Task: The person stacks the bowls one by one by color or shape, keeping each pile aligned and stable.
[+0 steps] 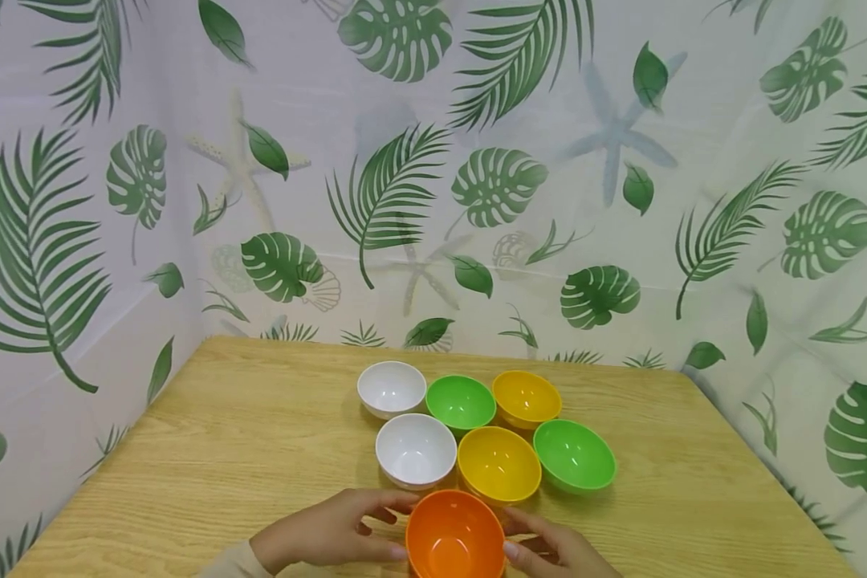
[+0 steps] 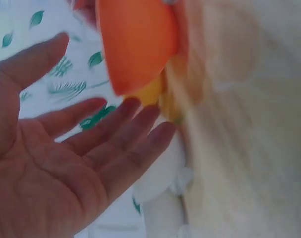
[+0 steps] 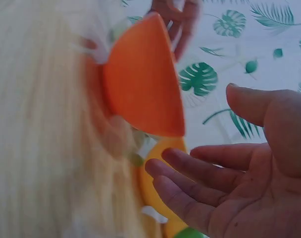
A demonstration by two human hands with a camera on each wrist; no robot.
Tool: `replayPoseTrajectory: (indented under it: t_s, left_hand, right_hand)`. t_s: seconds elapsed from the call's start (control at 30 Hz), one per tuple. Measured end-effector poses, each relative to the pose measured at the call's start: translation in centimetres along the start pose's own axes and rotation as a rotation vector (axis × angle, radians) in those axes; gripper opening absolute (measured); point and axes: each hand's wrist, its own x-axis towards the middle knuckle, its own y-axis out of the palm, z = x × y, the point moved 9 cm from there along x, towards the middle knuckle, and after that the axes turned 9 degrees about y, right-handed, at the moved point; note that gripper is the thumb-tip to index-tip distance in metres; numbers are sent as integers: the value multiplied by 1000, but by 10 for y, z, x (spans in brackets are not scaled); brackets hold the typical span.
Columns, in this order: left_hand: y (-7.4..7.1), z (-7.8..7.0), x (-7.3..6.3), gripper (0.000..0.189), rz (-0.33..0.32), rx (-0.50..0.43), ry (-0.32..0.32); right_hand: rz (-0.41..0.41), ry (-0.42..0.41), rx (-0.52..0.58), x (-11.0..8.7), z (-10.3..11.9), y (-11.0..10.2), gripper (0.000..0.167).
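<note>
An orange bowl (image 1: 455,534) stands upright at the near side of the table, cut off by the bottom edge of the head view. To its left is my left hand (image 1: 339,530), fingers extended and loosely bent. My right hand (image 1: 559,550) is on the opposite side, its fingers close to the rim. In the left wrist view a gap separates the left palm (image 2: 56,173) from the orange bowl (image 2: 138,44). The right wrist view likewise has the right hand (image 3: 239,173) spread and apart from the orange bowl (image 3: 143,82). Neither hand holds anything.
Behind the orange bowl, bowls stand close together: two white bowls (image 1: 416,451), two green bowls (image 1: 574,456) and two yellow bowls (image 1: 499,464), arranged in two rows. They rest on a wooden table (image 1: 224,433). A leaf-patterned curtain (image 1: 405,201) encloses the back and sides.
</note>
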Motion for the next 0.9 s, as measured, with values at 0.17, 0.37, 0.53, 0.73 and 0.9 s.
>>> replayPoseTrajectory:
  t_s: [0.17, 0.37, 0.53, 0.73, 0.9]
  left_hand:
    - [-24, -2, -6, 37, -52, 0, -6]
    - [-49, -5, -7, 31, -185, -81, 42]
    - [-70, -7, -6, 33, -314, -79, 8]
    - [-88, -7, -5, 39, -468, -70, -3]
    - [-95, -3, -4, 36, -577, -141, 4]
  right_hand:
    - [-22, -34, -17, -7, 10, -14, 59]
    - [-79, -151, 10, -8, 34, -21, 52]
    - [-119, -171, 113, -4, 46, -25, 53]
    - [-131, -216, 241, 1, 60, -23, 52]
    - [-118, -241, 365, 5, 65, -20, 56]
